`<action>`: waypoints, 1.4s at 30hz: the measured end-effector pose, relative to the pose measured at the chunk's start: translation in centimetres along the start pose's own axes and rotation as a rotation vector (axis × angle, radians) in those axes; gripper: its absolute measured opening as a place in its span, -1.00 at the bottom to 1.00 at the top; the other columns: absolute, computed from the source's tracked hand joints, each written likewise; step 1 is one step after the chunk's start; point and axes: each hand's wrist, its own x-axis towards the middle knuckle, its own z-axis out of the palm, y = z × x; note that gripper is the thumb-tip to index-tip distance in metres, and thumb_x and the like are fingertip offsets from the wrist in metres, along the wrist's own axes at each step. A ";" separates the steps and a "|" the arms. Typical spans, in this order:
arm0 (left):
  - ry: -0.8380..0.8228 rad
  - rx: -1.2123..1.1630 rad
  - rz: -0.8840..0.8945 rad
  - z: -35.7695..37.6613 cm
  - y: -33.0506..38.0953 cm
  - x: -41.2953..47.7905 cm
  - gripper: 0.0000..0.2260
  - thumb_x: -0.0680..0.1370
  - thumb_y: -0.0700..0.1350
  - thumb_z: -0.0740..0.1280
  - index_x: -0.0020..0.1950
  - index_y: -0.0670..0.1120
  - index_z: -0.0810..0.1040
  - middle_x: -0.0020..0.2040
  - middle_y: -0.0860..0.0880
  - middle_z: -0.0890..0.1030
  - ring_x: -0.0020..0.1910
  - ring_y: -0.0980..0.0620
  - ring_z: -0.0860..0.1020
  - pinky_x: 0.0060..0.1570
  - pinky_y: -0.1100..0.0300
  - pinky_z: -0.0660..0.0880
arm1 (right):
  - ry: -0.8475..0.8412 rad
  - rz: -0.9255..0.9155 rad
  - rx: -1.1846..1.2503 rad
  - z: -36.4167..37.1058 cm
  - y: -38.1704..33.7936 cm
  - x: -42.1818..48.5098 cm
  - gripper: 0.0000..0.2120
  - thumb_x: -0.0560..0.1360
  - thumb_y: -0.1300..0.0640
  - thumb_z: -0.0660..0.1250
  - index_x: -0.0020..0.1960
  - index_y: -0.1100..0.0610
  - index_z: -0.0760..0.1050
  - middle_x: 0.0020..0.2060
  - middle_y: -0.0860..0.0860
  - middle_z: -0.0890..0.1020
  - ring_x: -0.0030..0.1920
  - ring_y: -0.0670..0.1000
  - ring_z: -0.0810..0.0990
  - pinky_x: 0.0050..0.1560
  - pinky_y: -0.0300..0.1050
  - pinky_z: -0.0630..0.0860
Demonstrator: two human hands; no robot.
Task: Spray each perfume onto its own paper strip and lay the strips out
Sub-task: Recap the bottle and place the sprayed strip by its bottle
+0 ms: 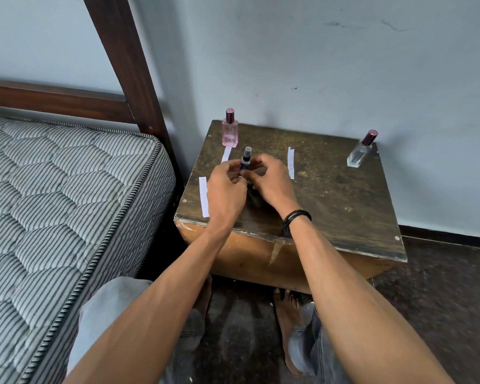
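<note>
A small dark blue spray bottle (245, 160) stands upright between both hands over the wooden table (330, 195). My left hand (225, 187) and my right hand (269, 180) both curl their fingers round its lower body; its clear cap shows above them. A pink perfume bottle (229, 128) stands at the table's back left. A clear perfume bottle (361, 149) with a dark red cap stands at the back right. White paper strips lie flat: one at the left edge (203, 196), one below the pink bottle (226, 154), one right of my hands (290, 162).
A striped quilted mattress (53, 203) on a dark wooden bed frame (128, 59) sits close on the left. A pale wall runs right behind the table. My knees and bare feet are on the dark floor below the table's front edge.
</note>
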 end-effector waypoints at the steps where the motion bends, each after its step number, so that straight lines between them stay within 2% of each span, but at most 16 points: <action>1: -0.013 -0.013 0.007 0.3 0.2 0.0 -0.66 0.52 -0.29 0.34 0.27 -0.06 0.58 0.10 0.07 0.68 0.07 0.20 0.64 0.17 0.16 0.59 | 0.010 -0.001 0.008 -0.3 0.1 0.1 -0.82 0.52 0.11 0.51 0.10 0.06 0.63 -0.06 -0.11 0.68 -0.05 -0.07 0.68 0.04 0.02 0.66; 6: -0.092 -0.007 0.049 1.8 0.5 0.5 -0.63 0.52 -0.27 0.34 0.29 0.03 0.55 0.14 0.11 0.67 0.10 0.22 0.63 0.22 0.14 0.57 | 0.070 -0.010 0.027 -1.7 0.9 0.6 -0.81 0.52 0.14 0.52 0.12 0.10 0.65 -0.05 -0.07 0.71 -0.04 -0.09 0.67 0.04 -0.15 0.62; 10: -0.218 -0.051 0.092 2.8 0.3 1.5 -0.55 0.51 -0.33 0.35 0.38 -0.05 0.53 0.17 0.09 0.66 0.15 0.26 0.61 0.20 0.33 0.52 | 0.166 0.008 0.009 -2.8 1.8 1.3 -0.83 0.53 0.18 0.49 0.12 0.10 0.66 -0.04 -0.08 0.70 -0.01 -0.08 0.65 0.04 -0.20 0.57; 12: -0.283 -0.075 0.107 3.5 0.3 1.9 -0.50 0.51 -0.37 0.34 0.43 -0.09 0.49 0.21 0.04 0.65 0.18 0.23 0.60 0.17 0.42 0.49 | 0.215 0.017 0.009 -3.3 2.1 1.8 -0.85 0.53 0.20 0.47 0.10 0.10 0.66 -0.07 -0.11 0.67 -0.03 -0.10 0.61 -0.04 -0.29 0.52; 14: -0.332 -0.083 0.117 4.2 0.6 2.3 -0.45 0.50 -0.41 0.32 0.48 -0.12 0.45 0.28 -0.01 0.62 0.23 0.19 0.57 0.23 0.41 0.48 | 0.260 0.026 0.012 -3.7 2.4 2.4 -0.86 0.53 0.21 0.47 0.08 0.09 0.65 -0.09 -0.12 0.64 -0.05 -0.12 0.58 -0.14 -0.40 0.42; 15: -0.348 -0.083 0.120 4.6 0.7 2.5 -0.43 0.49 -0.41 0.31 0.50 -0.12 0.43 0.31 -0.03 0.60 0.26 0.19 0.55 0.28 0.37 0.47 | 0.281 0.028 0.021 -4.0 2.6 2.7 -0.86 0.53 0.20 0.48 0.08 0.09 0.65 -0.08 -0.12 0.64 -0.05 -0.12 0.58 -0.14 -0.41 0.42; 19: -0.394 -0.061 0.161 6.2 1.4 3.4 -0.39 0.43 -0.31 0.33 0.49 -0.08 0.45 0.34 -0.02 0.60 0.32 0.15 0.55 0.39 0.10 0.46 | 0.384 0.031 0.101 -5.0 3.7 3.9 -0.85 0.48 0.18 0.52 0.05 0.08 0.68 -0.09 -0.10 0.71 -0.04 -0.12 0.65 0.03 -0.22 0.55; 21: -0.422 -0.061 0.164 7.0 1.5 3.8 -0.38 0.42 -0.34 0.33 0.50 -0.11 0.43 0.39 -0.05 0.56 0.36 0.09 0.52 0.43 0.09 0.43 | 0.435 0.039 0.128 -5.3 4.1 4.3 -0.87 0.47 0.18 0.53 0.01 0.06 0.69 -0.15 -0.13 0.69 -0.09 -0.14 0.65 -0.01 -0.24 0.55; 26: -0.437 -0.045 0.138 8.8 1.2 4.8 -0.37 0.44 -0.39 0.32 0.51 -0.12 0.41 0.44 -0.06 0.50 0.42 0.05 0.46 0.47 0.05 0.38 | 0.450 0.056 0.114 -6.0 5.2 5.6 -0.86 0.48 0.19 0.51 0.03 0.07 0.69 -0.16 -0.13 0.68 -0.14 -0.22 0.62 -0.15 -0.46 0.45; 30: -0.424 0.007 0.153 9.5 1.0 5.6 -0.38 0.43 -0.33 0.33 0.51 -0.11 0.42 0.44 -0.06 0.50 0.43 0.03 0.45 0.46 -0.04 0.39 | 0.430 0.057 0.108 -6.0 6.0 6.4 -0.84 0.48 0.19 0.52 0.05 0.06 0.70 -0.14 -0.15 0.68 -0.12 -0.25 0.62 -0.10 -0.41 0.47; 36: -0.382 0.054 0.180 10.1 0.6 5.8 -0.46 0.50 -0.24 0.32 0.49 -0.13 0.43 0.41 -0.09 0.53 0.39 -0.01 0.50 0.41 -0.03 0.44 | 0.418 0.057 0.068 -5.8 6.4 6.9 -0.83 0.48 0.19 0.52 0.06 0.03 0.71 -0.17 -0.20 0.67 -0.13 -0.29 0.62 -0.05 -0.37 0.52; 42: -0.372 0.060 0.177 10.2 0.4 5.9 -0.50 0.51 -0.23 0.32 0.47 -0.11 0.46 0.39 -0.08 0.56 0.38 0.01 0.51 0.41 -0.02 0.44 | 0.405 0.064 0.037 -5.6 6.6 7.0 -0.82 0.47 0.16 0.53 0.05 -0.02 0.71 -0.14 -0.17 0.70 -0.06 -0.16 0.68 0.03 -0.20 0.60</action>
